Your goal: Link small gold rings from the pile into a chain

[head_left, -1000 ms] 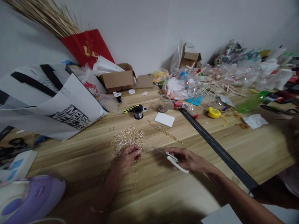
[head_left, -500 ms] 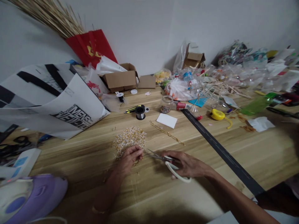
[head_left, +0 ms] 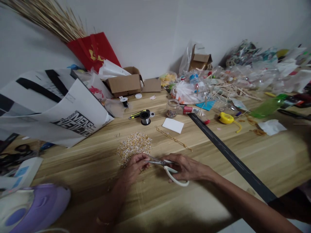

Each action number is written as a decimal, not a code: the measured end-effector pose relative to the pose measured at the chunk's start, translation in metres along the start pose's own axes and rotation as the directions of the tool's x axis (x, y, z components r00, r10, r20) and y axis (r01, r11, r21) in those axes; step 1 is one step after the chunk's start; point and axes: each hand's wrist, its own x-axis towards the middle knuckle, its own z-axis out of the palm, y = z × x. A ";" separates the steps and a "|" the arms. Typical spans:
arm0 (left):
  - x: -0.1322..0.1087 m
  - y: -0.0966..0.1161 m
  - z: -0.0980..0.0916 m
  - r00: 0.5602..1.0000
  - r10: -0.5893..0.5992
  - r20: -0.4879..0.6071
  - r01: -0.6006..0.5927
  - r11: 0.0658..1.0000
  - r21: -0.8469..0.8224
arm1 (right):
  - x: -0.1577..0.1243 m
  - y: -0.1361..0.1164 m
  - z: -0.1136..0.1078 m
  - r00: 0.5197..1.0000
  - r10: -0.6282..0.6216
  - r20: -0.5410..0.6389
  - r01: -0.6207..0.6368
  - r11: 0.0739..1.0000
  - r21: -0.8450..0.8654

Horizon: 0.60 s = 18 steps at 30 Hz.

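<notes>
My left hand [head_left: 135, 166] is closed in a pinch at the near edge of a glittering pile of gold and silver beaded wire [head_left: 134, 146] on the wooden table [head_left: 97, 161]. What it pinches is too small to name. My right hand [head_left: 186, 168] grips white-handled scissors [head_left: 167, 166], whose blades point left and reach the fingertips of my left hand. A thin gold chain [head_left: 173, 138] lies just beyond the scissors.
A long black strip [head_left: 230, 157] runs diagonally on the right. A white card [head_left: 173, 125], wire spool [head_left: 145, 117], bead jar [head_left: 171, 108] and yellow tape measure [head_left: 224, 118] lie further back. A big paper bag [head_left: 55, 106] lies at left, a purple device [head_left: 34, 207] at near left.
My right hand has carried the scissors leftward until the blades meet my left hand's fingertips. My left hand has stayed at the pile's edge.
</notes>
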 end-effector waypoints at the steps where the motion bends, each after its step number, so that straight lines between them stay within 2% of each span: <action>1: 0.000 0.000 0.001 1.000 0.000 0.008 -0.001 1.000 0.006 | 0.001 0.001 0.000 1.000 -0.010 -0.001 0.010 1.000 -0.017; 8: -0.001 0.000 0.001 1.000 0.003 0.014 -0.003 1.000 0.014 | 0.006 0.001 0.001 0.998 -0.055 -0.005 0.054 0.991 -0.122; 18: 0.001 -0.001 0.000 0.999 0.035 0.027 -0.036 0.999 0.037 | 0.007 -0.003 0.003 0.995 -0.099 -0.012 0.097 0.987 -0.131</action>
